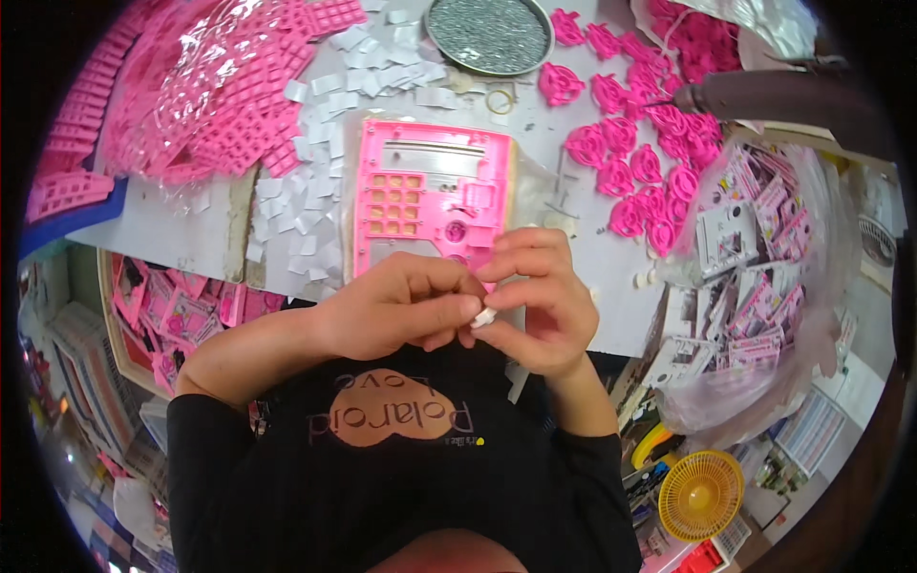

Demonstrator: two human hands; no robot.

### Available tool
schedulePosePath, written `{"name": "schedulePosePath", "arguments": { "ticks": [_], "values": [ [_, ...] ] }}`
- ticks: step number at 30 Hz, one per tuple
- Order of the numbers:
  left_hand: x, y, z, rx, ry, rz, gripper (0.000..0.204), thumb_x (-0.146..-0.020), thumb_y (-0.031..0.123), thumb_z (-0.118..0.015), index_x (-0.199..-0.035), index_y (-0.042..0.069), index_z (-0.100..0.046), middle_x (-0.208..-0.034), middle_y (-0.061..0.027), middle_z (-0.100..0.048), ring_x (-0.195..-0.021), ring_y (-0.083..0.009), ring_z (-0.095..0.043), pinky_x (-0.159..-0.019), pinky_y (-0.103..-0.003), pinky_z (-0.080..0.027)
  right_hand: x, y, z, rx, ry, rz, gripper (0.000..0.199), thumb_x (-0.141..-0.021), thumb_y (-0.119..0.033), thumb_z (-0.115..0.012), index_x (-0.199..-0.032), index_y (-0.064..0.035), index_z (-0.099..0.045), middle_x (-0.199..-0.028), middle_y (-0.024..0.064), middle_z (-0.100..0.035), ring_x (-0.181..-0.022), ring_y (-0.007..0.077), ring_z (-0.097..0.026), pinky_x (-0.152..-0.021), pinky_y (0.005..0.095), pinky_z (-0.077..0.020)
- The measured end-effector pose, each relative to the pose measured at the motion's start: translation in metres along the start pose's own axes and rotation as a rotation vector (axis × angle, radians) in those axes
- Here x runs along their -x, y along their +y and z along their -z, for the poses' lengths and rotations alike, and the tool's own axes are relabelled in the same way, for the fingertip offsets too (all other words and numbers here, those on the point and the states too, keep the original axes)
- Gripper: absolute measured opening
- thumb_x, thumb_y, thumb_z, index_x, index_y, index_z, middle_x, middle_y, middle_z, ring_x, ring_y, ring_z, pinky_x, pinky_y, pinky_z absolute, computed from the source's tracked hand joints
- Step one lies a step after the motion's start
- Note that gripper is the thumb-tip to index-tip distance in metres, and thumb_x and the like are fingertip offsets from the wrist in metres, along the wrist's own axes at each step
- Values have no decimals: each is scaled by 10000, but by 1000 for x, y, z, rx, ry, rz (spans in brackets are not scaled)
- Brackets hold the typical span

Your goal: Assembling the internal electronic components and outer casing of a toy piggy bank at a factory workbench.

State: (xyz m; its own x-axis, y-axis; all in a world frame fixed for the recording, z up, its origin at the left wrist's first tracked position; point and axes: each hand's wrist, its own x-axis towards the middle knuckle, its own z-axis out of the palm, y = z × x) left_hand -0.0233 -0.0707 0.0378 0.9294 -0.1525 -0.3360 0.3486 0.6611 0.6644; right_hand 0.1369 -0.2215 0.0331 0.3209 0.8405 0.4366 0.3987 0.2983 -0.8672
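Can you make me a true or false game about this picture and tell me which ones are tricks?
1. The fingers of the left hand and right hand meet at a small white plastic-looking piece. True.
2. The round silver-coloured metal tray is full of pink flowers. False: it holds lots of tiny grey metal-looking bits.
3. A bright pink rectangular plastic casing lies on the table, just beyond the hands. True.
4. The round yellow plastic basket is at the top left of the picture. False: it is at the lower right.
5. Small flat white pieces are scattered to the left of the casing. True.
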Motion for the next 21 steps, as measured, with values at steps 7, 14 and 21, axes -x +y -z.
{"name": "schedulePosePath", "arguments": {
  "ticks": [7, 14, 21],
  "values": [
    [12, -14, 0, -421, 414, -265, 126, -1006, 149, -625, -950, 37, -611, -687, 29, -572, -570, -46, -486, -517, -229, -379, 8, -18, -25, 161, 65, -334, 215, -744, -14, -814, -928, -39, -707, -869, 94, -689, -751, 258, -634, -645, 338, -496],
    [7, -7, 21, -1598, 561, -650, 301, -791, 134, -754, -1070, 75, -656, -1155, -95, -618, -1093, -263, -581, -970, -439, -439, -18, 7, -19, 652, -103, -179, 174, -753, -9, -770, -897, -17, -672, -976, 99, -666, -879, 324, -603, -748, 403, -507],
    [10, -14, 30, -1726, 478, -522, 329, -786, 202, -743, -1087, 96, -664, -1249, -62, -602, -1240, -275, -513, -1097, -492, -337, -33, 20, -27, 835, -228, -99, 191, -720, -24, -754, -880, 5, -653, -1181, 142, -601, -1074, 413, -509, -893, 471, -461]
  ]
}}
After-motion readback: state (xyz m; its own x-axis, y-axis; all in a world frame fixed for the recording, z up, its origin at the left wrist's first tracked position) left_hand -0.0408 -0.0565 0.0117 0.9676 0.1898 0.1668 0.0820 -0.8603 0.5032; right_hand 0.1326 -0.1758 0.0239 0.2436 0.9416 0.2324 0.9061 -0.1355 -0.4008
